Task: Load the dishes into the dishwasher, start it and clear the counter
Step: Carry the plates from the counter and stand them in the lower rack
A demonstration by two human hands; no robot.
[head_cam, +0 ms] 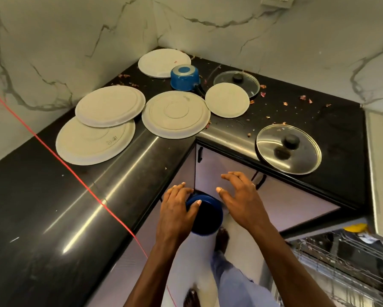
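My left hand (177,209) grips a dark blue bowl (206,216) by its rim, held below the counter edge in front of the corner cabinet. My right hand (241,196) hovers just right of the bowl, fingers spread, holding nothing. On the black counter (53,207) lie several cream plates upside down: two overlapping at the left (95,140), one in the middle (176,114), a small one (227,99), one in the far corner (161,62). A blue saucepan (185,77) stands inverted among them. The dishwasher rack (352,262) is pulled out at the lower right.
Two glass lids lie on the counter: one (289,149) overhanging the front edge at right, another (237,83) behind the small plate. Dried petal scraps (305,98) litter the right counter. A thin red line (64,165) crosses the left counter. My feet (222,238) stand on the floor.
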